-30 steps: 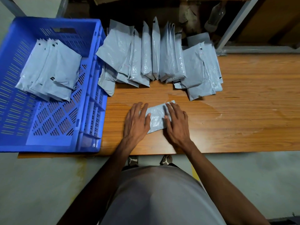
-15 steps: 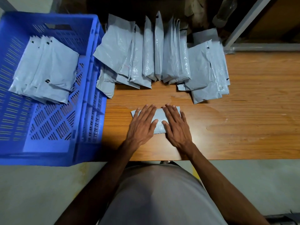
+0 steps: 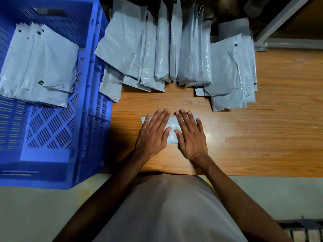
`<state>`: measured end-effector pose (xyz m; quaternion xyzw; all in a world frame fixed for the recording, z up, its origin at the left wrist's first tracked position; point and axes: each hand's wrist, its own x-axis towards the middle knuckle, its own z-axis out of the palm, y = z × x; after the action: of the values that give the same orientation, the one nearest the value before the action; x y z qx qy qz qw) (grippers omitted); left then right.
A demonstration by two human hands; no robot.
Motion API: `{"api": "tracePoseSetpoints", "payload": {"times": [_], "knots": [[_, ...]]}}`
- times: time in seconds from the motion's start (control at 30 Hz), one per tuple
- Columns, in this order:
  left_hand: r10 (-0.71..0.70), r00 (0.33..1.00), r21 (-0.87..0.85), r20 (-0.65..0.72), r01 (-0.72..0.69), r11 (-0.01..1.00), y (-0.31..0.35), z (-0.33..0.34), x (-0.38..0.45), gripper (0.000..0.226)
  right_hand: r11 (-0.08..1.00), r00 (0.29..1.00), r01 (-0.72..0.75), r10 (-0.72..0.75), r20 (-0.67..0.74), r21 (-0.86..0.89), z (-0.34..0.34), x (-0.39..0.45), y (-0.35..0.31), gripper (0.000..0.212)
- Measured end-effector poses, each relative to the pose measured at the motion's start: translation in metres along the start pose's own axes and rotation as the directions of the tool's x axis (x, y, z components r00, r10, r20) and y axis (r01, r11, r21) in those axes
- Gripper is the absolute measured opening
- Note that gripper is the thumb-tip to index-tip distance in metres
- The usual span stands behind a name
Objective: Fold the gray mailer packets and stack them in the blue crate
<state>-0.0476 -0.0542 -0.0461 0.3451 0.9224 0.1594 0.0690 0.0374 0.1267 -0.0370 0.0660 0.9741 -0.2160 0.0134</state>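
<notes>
Already several folded packets (image 3: 40,67) lie in the blue crate (image 3: 90,105) at nine o'clock, while the left hand (image 3: 152,135) and right hand (image 3: 190,137) press flat on one gray packet (image 3: 172,126), and many wait at twelve o'clock (image 3: 174,49).

The crate (image 3: 90,109) is bright blue with slotted lattice walls. Every mailer packet (image 3: 172,125) is pale glossy gray, some bearing small black marks. The desk (image 3: 262,137) shows orange-brown wood grain.
</notes>
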Motion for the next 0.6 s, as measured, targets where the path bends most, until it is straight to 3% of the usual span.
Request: {"api": "tracePoseSetpoints", "payload": {"times": [0.27,0.43,0.53,0.6], "knots": [[-0.004,1.0,-0.009,0.014,0.005,1.0,0.001,-0.002,-0.002,0.06,1.0,1.0,0.006,-0.006,-0.002,0.02,0.001,-0.003,-0.001,0.059],[-0.058,0.989,-0.198,0.136,0.085,0.976,-0.007,-0.017,0.0,0.065,0.996,0.999,0.031,-0.033,0.025,0.088,-0.008,-0.005,-0.001,0.059],[-0.081,0.987,-0.041,0.135,0.088,0.995,-0.014,-0.031,-0.001,0.061,0.996,0.998,0.039,-0.043,0.047,0.085,-0.018,-0.003,-0.005,0.057],[-0.093,0.987,-0.033,0.132,0.098,0.995,-0.01,-0.042,0.001,0.059,0.996,0.996,0.056,-0.06,0.058,0.063,-0.024,0.0,-0.008,0.056]]}}
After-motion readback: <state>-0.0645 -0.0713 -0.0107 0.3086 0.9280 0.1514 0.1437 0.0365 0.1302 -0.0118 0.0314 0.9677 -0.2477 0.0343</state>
